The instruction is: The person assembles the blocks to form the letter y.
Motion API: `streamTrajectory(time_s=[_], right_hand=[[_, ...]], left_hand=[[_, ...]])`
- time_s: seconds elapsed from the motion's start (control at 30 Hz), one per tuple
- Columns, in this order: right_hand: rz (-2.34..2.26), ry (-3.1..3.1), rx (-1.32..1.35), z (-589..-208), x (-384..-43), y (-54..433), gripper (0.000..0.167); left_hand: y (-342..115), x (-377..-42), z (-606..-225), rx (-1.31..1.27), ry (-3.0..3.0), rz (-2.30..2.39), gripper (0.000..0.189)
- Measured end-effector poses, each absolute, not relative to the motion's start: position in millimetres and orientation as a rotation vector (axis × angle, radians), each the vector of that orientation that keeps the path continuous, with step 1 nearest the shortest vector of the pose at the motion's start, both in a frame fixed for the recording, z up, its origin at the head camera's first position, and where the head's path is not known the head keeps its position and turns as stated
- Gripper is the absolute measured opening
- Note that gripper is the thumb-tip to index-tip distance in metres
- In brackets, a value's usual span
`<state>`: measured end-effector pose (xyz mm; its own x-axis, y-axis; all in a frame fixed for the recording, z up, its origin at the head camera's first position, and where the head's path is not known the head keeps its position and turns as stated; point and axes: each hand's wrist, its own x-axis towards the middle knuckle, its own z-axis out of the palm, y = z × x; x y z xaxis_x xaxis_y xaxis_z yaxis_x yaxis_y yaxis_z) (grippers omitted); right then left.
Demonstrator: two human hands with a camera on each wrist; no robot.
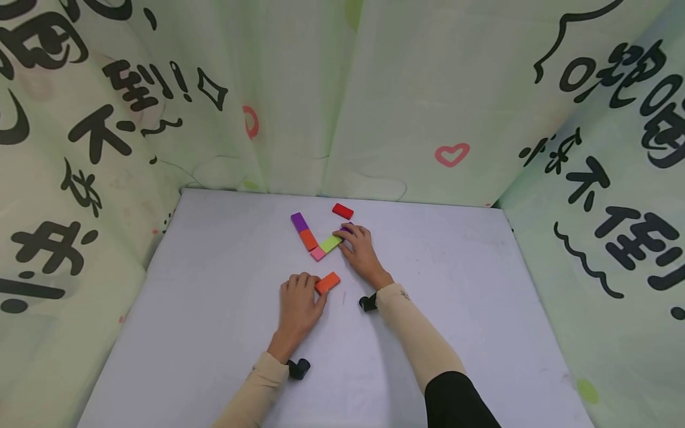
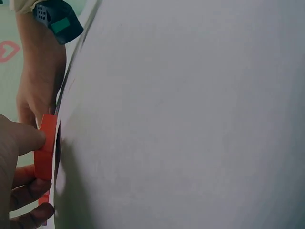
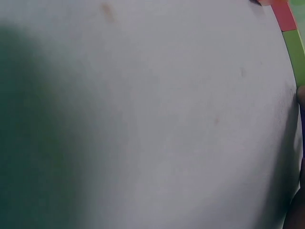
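My left hand (image 1: 298,303) pinches an orange block (image 1: 328,282) just above the white table; in the left wrist view the thumb lies on one face of this orange block (image 2: 45,155). Farther forward, my right hand (image 1: 362,254) grips a dark purple block (image 1: 346,227), mostly covered by the fingers, at the end of a lime green block (image 1: 330,244). That green block joins a pink block (image 1: 318,253) at the corner of a V-shaped row. Up the other arm run an orange-red block (image 1: 308,239) and a purple block (image 1: 299,222).
A lone red block (image 1: 342,211) lies beyond the row, near the back of the white table (image 1: 455,297). Pale green curtains (image 1: 396,119) with dark lettering stand at the back and both sides. A small dark camera (image 1: 298,369) is strapped at the left wrist, another (image 1: 367,303) at the right.
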<state>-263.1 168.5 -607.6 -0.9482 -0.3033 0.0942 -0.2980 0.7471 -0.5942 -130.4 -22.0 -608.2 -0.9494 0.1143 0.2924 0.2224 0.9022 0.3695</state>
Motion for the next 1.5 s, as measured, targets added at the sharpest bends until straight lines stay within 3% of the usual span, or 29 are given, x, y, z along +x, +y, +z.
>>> streamTrajectory(time_s=[0.67, 1.5], right_hand=[[-0.998, 2.908, -0.460, -608, -261, 167, 0.037], [-0.991, 2.918, -0.470, -609, -263, 168, 0.037]], left_hand=[[-60, -157, -602, -0.070, -2.771, -0.587, 0.035], [-63, -169, -611, -0.102, -2.806, -0.592, 0.036]])
